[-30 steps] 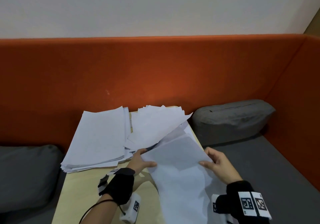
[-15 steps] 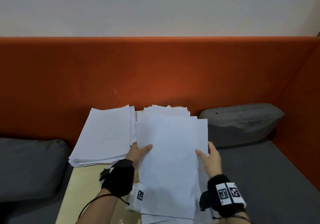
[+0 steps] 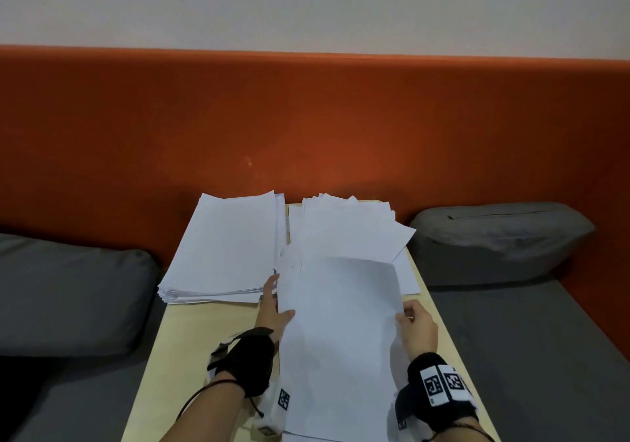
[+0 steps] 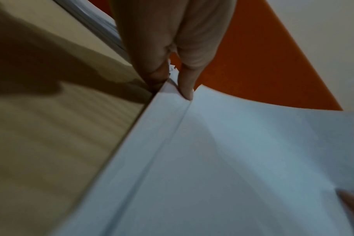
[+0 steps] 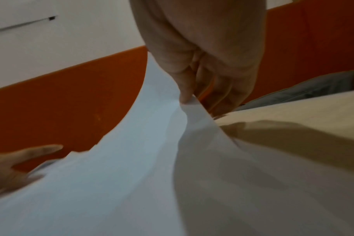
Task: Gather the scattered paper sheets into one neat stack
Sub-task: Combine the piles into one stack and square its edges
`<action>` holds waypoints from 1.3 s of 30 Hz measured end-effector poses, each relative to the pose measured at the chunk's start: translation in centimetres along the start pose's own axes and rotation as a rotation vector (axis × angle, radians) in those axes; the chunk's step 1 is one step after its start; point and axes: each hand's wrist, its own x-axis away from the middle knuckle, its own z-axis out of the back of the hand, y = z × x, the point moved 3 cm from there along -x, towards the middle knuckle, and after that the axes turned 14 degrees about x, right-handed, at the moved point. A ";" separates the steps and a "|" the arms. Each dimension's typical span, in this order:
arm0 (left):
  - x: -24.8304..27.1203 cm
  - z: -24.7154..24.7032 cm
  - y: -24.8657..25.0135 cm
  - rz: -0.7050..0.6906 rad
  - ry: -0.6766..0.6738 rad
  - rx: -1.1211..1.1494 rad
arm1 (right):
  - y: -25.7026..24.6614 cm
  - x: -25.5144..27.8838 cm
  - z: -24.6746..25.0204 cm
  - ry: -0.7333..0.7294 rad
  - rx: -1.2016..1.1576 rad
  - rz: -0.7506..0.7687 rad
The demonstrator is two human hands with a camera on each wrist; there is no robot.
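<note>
White sheets (image 3: pixel 341 332) pinched at both edges by curled fingers (image 5: pixel 185 89).

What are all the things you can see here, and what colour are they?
held sheets: a few, white, gripped at both side edges above the table
neat stack: one, white, table's far left
loose pile: one, white, fanned, far right
table: one, pale wood, centre
cushions: two, grey, either side
backrest: one, orange, behind
wall: white, top
left hand: pinches left edge
right hand: pinches right edge
</note>
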 end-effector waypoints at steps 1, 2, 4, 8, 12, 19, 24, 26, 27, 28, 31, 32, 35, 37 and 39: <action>0.1 0.1 0.0 0.006 -0.016 -0.011 | 0.3 -0.2 0.2 0.001 -0.028 -0.013; 0.1 0.1 -0.1 0.003 -0.037 -0.039 | 0.8 -0.5 0.5 0.011 -0.081 -0.039; 0.2 0.1 -0.1 -0.014 -0.073 -0.156 | 1.6 -0.8 1.4 0.034 -0.234 -0.086; 0.0 0.0 -0.7 0.058 -0.043 -0.160 | 2.2 -1.1 4.1 0.068 -0.386 -0.085; -0.4 -0.1 -1.3 0.123 -0.007 -0.080 | 1.8 -0.9 5.5 0.122 -0.434 -0.079; -0.7 0.0 -1.4 0.138 -0.014 -0.130 | 1.8 -1.8 3.9 0.046 -0.009 -0.075; -0.8 -0.4 -1.3 0.112 -0.020 -0.200 | 0.7 -0.8 0.0 -0.281 0.457 0.047; -0.7 -0.6 -1.4 0.143 0.005 -0.140 | 0.1 -0.3 -1.0 -0.327 0.542 0.054; -0.6 -0.7 -1.6 0.167 0.008 -0.117 | -0.2 -0.1 -1.3 -0.330 0.566 0.038; -0.5 -0.8 -1.7 0.197 0.010 -0.121 | -0.4 -0.1 -1.5 -0.326 0.576 0.018; -0.9 -0.9 -2.4 0.211 -0.006 -0.157 | -0.4 -0.2 -1.7 -0.326 0.535 -0.035; -1.0 -1.0 -2.2 0.207 -0.015 -0.156 | -0.3 -0.2 -1.6 -0.324 0.513 -0.047; -0.6 -0.9 -1.5 0.214 -0.044 -0.070 | 0.4 -0.5 -1.0 -0.263 0.422 -0.070; 0.0 -1.0 -0.7 0.256 -0.111 0.066 | 0.6 -0.7 -0.5 -0.214 0.233 -0.057; 0.1 -1.0 -0.3 0.284 -0.166 0.139 | 0.4 -0.4 0.1 -0.205 0.016 -0.023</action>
